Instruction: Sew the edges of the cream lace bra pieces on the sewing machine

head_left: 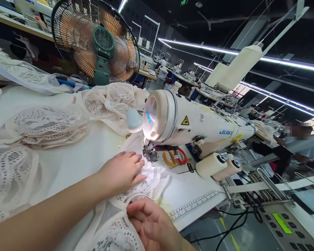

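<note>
— where are your hands right now?

— my left hand (122, 170) lies flat on the lace fabric (146, 181), fingers together and stretched out, pressing it to the table (75, 160) just beside the presser foot (149, 156) of the sewing machine (199, 125). it grips nothing, it only pins the cloth down.

— and the other one?

— my right hand (151, 225) is lower, near the front edge. the fingers are curled loosely, the thumb resting on the fabric's fold. whether i've really pinched the cloth i can't tell from here, the fold hides the fingertips.

— where's the lace itself?

— it runs from under my right hand, beneath my left palm, up to the foot. more of it is heaped behind the machine head, near the fan (96, 42).

— what worries you?

— my left fingertips sit very close to the foot. if they creep forward with the cloth, i'd judge the needle could catch them. the lace is also open and soft; uneven pull between my two hands could pucker it or drag the seam off line. and the heap behind could snag or tug back.

— anything else nearby?

— scissors (175, 157) with orange and red handles lie under the machine arm, and a printed ruler (196, 205) on the table edge.
</note>
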Action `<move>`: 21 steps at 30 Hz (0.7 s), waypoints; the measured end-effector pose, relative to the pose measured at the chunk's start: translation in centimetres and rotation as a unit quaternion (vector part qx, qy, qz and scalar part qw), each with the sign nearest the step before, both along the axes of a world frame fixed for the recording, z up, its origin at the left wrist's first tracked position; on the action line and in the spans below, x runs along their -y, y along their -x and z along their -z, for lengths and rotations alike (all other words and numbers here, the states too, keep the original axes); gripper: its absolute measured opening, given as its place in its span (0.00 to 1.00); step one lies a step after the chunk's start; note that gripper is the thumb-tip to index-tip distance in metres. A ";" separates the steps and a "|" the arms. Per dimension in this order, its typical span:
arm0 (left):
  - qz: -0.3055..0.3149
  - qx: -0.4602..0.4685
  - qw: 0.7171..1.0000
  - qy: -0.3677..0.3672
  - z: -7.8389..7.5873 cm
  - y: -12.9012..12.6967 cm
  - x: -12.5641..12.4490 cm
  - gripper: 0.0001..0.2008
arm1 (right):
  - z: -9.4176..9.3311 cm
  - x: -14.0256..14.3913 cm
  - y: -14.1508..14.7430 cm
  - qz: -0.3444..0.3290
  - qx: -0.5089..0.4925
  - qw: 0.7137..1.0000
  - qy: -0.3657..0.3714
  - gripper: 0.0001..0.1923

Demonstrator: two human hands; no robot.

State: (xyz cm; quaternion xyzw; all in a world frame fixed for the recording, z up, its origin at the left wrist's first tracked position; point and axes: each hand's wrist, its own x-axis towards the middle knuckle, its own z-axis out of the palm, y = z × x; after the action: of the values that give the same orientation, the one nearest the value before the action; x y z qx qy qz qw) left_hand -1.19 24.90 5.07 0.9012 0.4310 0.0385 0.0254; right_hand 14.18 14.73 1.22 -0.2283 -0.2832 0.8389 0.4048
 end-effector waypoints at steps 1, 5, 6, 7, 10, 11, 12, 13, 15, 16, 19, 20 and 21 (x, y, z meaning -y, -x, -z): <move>-0.001 -0.005 1.000 -0.004 -0.1 -0.1 0.0 0.18 | 0.0 0.0 0.1 0.005 -0.002 1.000 0.000 0.23; -0.043 -0.040 0.998 -0.015 -0.5 -0.5 0.0 0.20 | -0.2 -0.3 0.6 0.029 -0.005 1.000 0.005 0.22; -0.055 -0.050 0.997 -0.014 -0.5 -0.6 0.1 0.21 | -0.2 -0.4 0.7 0.034 -0.005 0.999 0.007 0.22; -0.064 -0.058 0.996 -0.010 -0.6 -0.6 0.1 0.22 | -0.2 -0.5 1.0 0.038 -0.002 0.999 0.009 0.22; -0.069 -0.077 0.995 0.007 -0.9 -0.7 0.1 0.24 | 0.1 -0.9 1.8 0.046 0.008 0.999 0.007 0.23; -0.068 -0.082 0.994 0.013 -1.1 -0.7 0.1 0.24 | 0.3 -1.0 2.1 0.048 0.012 0.999 0.005 0.23; -0.067 -0.086 0.994 0.017 -1.3 -0.6 0.2 0.25 | 0.4 -1.0 2.4 0.048 0.018 0.999 0.003 0.24; -0.066 -0.089 0.994 0.022 -1.5 -0.5 0.2 0.26 | 0.5 -1.0 2.6 0.047 0.027 0.999 -0.002 0.24; -0.069 -0.091 0.993 0.039 -1.9 0.0 0.2 0.27 | 0.5 -0.8 2.5 0.042 0.060 0.997 -0.030 0.26; -0.071 -0.087 0.992 0.050 -2.0 0.3 0.1 0.27 | 0.4 -0.8 2.2 0.032 0.082 0.994 -0.059 0.26; -0.056 -0.058 0.994 0.076 -1.6 1.6 -0.4 0.26 | -0.4 -1.0 -0.1 0.001 0.208 0.953 -0.220 0.26; -0.044 -0.044 0.995 0.075 -1.3 2.1 -0.6 0.25 | -0.7 -1.3 -1.2 0.011 0.279 0.915 -0.293 0.26; -0.028 -0.030 0.997 0.071 -0.9 2.6 -0.9 0.25 | -1.0 -1.9 -2.3 0.050 0.360 0.854 -0.373 0.25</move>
State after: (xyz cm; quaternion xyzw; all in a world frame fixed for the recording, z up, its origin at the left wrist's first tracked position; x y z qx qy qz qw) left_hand -3.75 25.76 5.97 0.8855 0.4583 -0.0182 0.0749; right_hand 16.51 16.60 2.20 -0.3603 -0.6886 0.5084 0.3708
